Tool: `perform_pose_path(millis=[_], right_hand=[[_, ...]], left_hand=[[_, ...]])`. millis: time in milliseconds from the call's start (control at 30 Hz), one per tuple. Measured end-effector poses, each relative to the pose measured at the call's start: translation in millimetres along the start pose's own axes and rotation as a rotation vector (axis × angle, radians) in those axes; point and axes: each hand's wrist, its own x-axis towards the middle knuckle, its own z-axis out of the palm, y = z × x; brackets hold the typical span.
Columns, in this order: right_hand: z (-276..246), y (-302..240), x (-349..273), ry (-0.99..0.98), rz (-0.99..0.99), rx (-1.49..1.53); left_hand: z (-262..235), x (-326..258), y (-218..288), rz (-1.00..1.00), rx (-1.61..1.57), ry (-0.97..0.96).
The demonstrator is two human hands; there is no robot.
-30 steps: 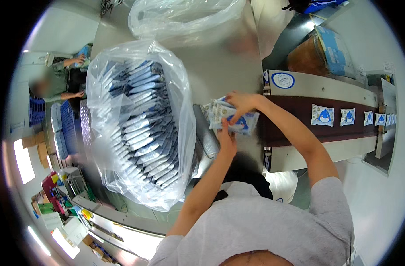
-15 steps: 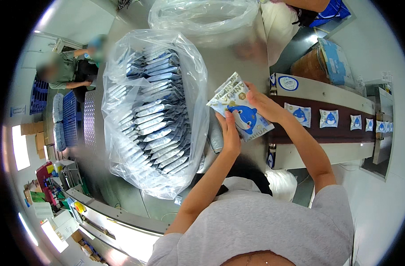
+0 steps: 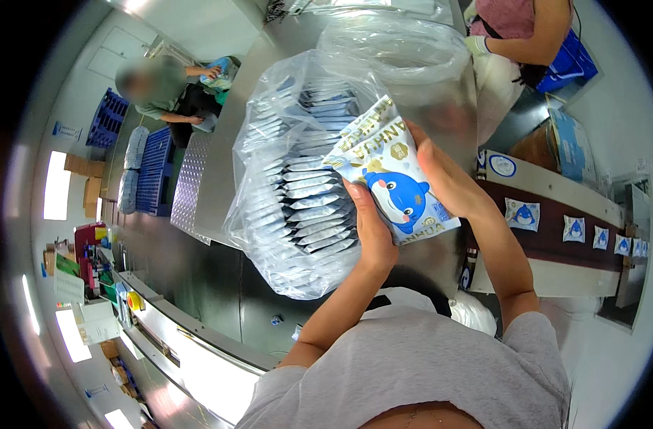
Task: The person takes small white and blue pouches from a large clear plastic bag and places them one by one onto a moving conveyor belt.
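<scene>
Both my hands hold a stack of white packets (image 3: 391,179) with a blue cartoon whale printed on the front, raised close to the camera. My left hand (image 3: 371,227) grips the stack's lower left edge. My right hand (image 3: 444,179) clasps its right side. Just left of the stack stands a large clear plastic bag (image 3: 298,179) filled with rows of several similar packets, resting on a steel table (image 3: 219,179).
A dark conveyor belt (image 3: 555,229) with small whale packets runs on the right. A second clear bag (image 3: 412,50) lies further back. One person sits at the far left (image 3: 169,89); another stands at the top right (image 3: 519,21). Blue crates (image 3: 155,168) are stacked at the left.
The packet stack rose from table level beside the belt up toward the camera, and now fills more of the view. Both hands kept their hold on it.
</scene>
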Motion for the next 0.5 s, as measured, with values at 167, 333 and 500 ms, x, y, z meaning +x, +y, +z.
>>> perform_pose_path(millis=[167,333,500], right_hand=[[15,6,-14,-0.148,-0.047,-0.005],[9,78,-13,-0.043,0.215,0.454],[43,154,67,0.177,0.236,1.018]], left_hand=[[-34,10,27,0.225,0.367,-0.238],[-67,59,85,0.6,1.544,-0.52],[-130,179,138,0.91,2.437,-0.004]])
